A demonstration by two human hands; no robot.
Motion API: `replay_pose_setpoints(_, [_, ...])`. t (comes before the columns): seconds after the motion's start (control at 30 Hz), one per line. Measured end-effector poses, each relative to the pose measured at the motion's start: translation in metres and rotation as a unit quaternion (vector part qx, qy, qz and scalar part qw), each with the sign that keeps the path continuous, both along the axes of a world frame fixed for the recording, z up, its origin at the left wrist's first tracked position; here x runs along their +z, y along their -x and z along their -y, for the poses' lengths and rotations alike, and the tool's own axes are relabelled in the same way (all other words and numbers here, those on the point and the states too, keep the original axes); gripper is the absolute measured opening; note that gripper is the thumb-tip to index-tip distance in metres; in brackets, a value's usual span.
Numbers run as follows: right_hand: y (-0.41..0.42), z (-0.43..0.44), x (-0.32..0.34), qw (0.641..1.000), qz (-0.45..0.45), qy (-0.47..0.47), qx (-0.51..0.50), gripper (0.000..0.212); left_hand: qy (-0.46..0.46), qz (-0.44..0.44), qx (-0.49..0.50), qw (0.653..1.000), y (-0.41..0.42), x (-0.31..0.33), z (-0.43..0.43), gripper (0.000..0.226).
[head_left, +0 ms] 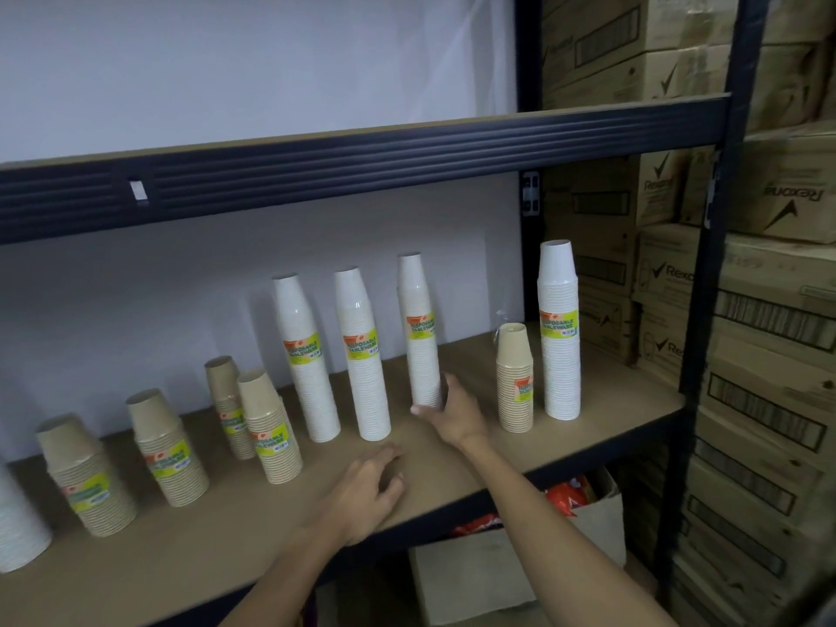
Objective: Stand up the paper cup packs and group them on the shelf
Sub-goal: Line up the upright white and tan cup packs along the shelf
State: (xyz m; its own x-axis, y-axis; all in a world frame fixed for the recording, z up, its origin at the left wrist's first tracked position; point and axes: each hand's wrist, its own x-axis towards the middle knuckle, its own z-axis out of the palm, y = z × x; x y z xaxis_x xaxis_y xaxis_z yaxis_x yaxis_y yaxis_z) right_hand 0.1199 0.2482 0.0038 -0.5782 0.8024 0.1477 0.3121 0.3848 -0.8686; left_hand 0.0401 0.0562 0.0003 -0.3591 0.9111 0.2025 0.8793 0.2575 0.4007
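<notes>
Nine cup packs upright on shelf (452, 463); right hand (454, 411) fingers clamped around white pack (420, 332) base; left hand (366, 491) fingers loosely apart, resting on shelf.

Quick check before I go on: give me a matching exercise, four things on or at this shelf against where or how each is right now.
1. right hand
2. left hand
3. short brown pack
4. far-right white pack

A. resting on the shelf board, holding nothing
B. standing nearest the right upright
C. gripping the base of a tall white pack
D. standing just left of the far-right white pack

Pairs: 1-C, 2-A, 3-D, 4-B
</notes>
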Motion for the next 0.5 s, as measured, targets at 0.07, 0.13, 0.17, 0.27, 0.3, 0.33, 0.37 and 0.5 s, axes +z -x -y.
replay_pose_setpoints(0.07, [-0.016, 0.011, -0.002, 1.000, -0.008, -0.016, -0.005, 0.085, 0.007, -0.012, -0.007, 1.000, 0.000, 0.000, -0.002, 0.044])
replay_pose_setpoints(0.13, [-0.036, 0.020, -0.007, 0.998, -0.026, -0.049, -0.019, 0.053, 0.008, -0.013, -0.018, 1.000, -0.005, 0.002, -0.009, 0.042])
replay_pose_setpoints(0.17, [-0.048, 0.025, -0.008, 0.997, -0.045, -0.060, -0.036, 0.034, 0.001, -0.012, -0.024, 1.000, -0.009, 0.002, -0.014, 0.042])
replay_pose_setpoints(0.27, [-0.082, 0.032, -0.003, 0.979, -0.123, -0.068, -0.150, 0.008, -0.015, 0.011, -0.033, 0.999, -0.026, 0.000, -0.037, 0.042])
replay_pose_setpoints(0.3, [-0.091, 0.031, 0.000, 0.966, -0.156, -0.067, -0.197, 0.012, -0.019, 0.016, -0.036, 0.999, -0.031, -0.001, -0.045, 0.043])
replay_pose_setpoints(0.33, [-0.099, 0.029, 0.002, 0.954, -0.176, -0.066, -0.232, 0.018, -0.016, 0.024, -0.032, 0.999, -0.036, -0.002, -0.051, 0.043])
replay_pose_setpoints(0.37, [-0.104, 0.025, 0.003, 0.949, -0.177, -0.064, -0.252, 0.025, -0.017, 0.030, -0.031, 0.999, -0.040, -0.003, -0.057, 0.044])
replay_pose_setpoints(0.5, [-0.103, 0.008, -0.003, 0.967, -0.099, -0.040, -0.230, 0.050, -0.011, 0.036, -0.012, 0.999, -0.042, -0.006, -0.065, 0.046])
